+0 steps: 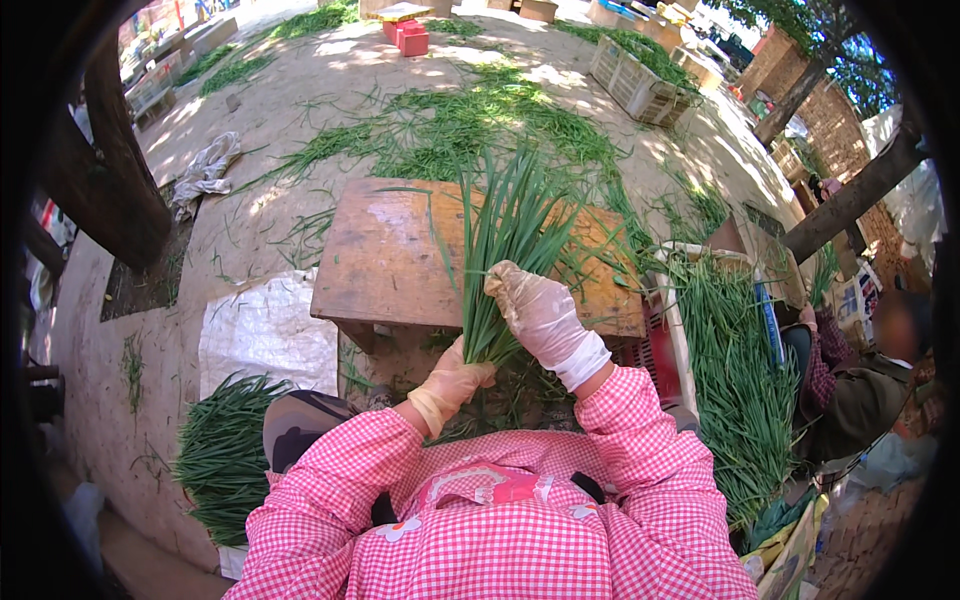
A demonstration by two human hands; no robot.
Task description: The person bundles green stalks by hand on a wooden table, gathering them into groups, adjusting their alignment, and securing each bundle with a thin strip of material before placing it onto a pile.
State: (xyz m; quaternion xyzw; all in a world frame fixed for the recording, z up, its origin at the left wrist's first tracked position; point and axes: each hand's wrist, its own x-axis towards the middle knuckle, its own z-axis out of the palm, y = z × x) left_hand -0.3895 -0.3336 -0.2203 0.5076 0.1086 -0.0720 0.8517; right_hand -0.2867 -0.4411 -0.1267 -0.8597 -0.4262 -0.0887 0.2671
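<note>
A bunch of long green garlic chives (510,215) stands upright in front of me, its blades fanning out over a low wooden table (385,240). My left hand (452,385), in a thin pale glove, is closed round the lower stalks. Higher up, my right hand (540,312), in a soiled whitish glove, has its fingers curled against the right side of the same bunch; the fingertips are partly hidden. A few loose blades hang off the bunch to the left and right.
A pile of chives (232,450) lies at my left beside a white sheet (270,335). At my right stands a crate heaped with chives (735,370); another person (860,390) sits beyond it. Cut greens (460,130) litter the ground ahead, near a filled crate (640,85).
</note>
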